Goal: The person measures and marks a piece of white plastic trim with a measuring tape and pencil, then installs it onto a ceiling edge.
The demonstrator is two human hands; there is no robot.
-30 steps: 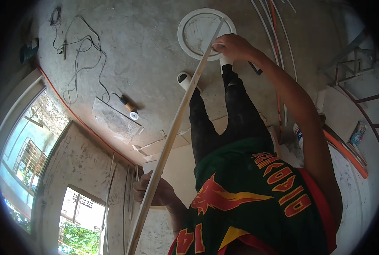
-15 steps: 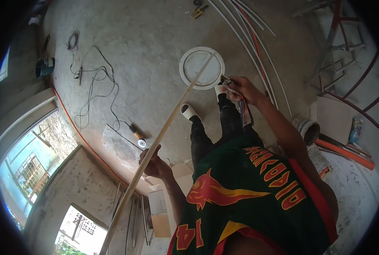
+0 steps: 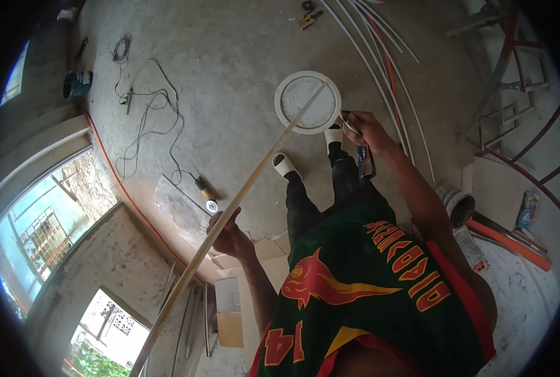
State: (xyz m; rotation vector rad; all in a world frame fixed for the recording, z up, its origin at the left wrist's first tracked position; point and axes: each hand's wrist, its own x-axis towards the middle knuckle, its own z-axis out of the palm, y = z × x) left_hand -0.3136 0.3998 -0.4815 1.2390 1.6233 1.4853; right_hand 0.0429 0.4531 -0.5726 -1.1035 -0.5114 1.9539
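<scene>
Pale strip point(image 3: 255, 176), single, straight, narrow and of unclear material, was held aslant by the left hand point(image 3: 228, 235), its far end seen over one round, white-rimmed disc point(image 3: 297, 100). One dark hand tool point(image 3: 351, 126) was gripped in the right hand point(image 3: 373, 132). Two pale slippers point(image 3: 283, 164) were worn on grey, mottled concrete point(image 3: 229, 94), where one corded power tool point(image 3: 202, 188) was also seen.

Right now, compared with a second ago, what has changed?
The right hand has moved away from the long strip, rightward, out from over the round white disc; it now visibly holds a hand tool, though whether it already did is unclear. The camera view has shifted too. The left hand still holds the strip; the disc and corded power tool stay on the floor.
</scene>
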